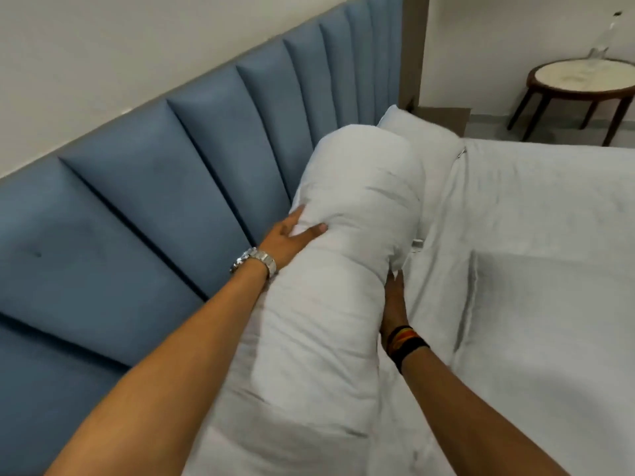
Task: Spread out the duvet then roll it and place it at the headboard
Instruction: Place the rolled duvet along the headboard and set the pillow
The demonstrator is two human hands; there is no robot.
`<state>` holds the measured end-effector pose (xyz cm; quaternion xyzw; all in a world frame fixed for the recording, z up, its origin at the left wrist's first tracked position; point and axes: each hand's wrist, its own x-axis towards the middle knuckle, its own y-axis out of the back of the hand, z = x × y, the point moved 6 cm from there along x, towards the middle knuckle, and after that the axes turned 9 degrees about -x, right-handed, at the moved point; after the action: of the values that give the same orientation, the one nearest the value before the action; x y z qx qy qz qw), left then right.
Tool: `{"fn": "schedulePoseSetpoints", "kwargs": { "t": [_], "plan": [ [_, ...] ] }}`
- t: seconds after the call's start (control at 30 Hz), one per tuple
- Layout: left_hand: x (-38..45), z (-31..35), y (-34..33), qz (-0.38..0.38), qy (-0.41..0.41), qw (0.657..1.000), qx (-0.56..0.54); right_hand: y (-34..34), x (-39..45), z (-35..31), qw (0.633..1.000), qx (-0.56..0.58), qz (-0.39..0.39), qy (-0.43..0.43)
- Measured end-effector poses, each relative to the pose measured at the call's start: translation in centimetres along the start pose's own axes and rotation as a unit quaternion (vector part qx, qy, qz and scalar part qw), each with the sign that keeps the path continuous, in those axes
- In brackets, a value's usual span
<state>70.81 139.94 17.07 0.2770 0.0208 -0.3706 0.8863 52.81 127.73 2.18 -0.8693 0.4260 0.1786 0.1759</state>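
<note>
The white duvet (343,255) is rolled into a thick cylinder and lies along the blue padded headboard (144,207). My left hand (292,235), with a silver watch on its wrist, presses on the roll's headboard side, thumb on top. My right hand (395,304), with dark wristbands, lies flat against the roll's other side near the mattress; its fingers are partly hidden under the roll. Both hands clasp the roll between them.
A white pillow (422,139) lies past the roll's far end against the headboard. The white-sheeted mattress (536,269) stretches to the right. A round wooden side table (584,80) stands on the floor at the far right, near the wall.
</note>
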Motion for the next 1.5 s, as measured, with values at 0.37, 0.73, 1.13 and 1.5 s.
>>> {"fn": "schedulePoseSetpoints", "kwargs": {
  "t": [0.37,0.73,1.13,1.5],
  "plan": [
    [-1.7,-21.0,-2.9,0.131,-0.091,0.943,0.293,-15.0,14.2,-5.1,0.724,-0.647,0.089,0.223],
    [7.7,-31.1,-10.5,0.119,-0.063,0.945,0.299,-13.1,26.7,7.6,0.639,-0.739,0.106,0.184],
    [-0.4,-22.4,-7.8,0.087,0.013,0.955,0.284,-5.3,10.9,2.0,0.764,-0.607,-0.01,0.219],
    [-14.0,-12.1,-36.0,-0.139,-0.027,0.968,0.205,37.6,-12.4,9.5,0.819,-0.481,0.312,-0.013]
  ]
}}
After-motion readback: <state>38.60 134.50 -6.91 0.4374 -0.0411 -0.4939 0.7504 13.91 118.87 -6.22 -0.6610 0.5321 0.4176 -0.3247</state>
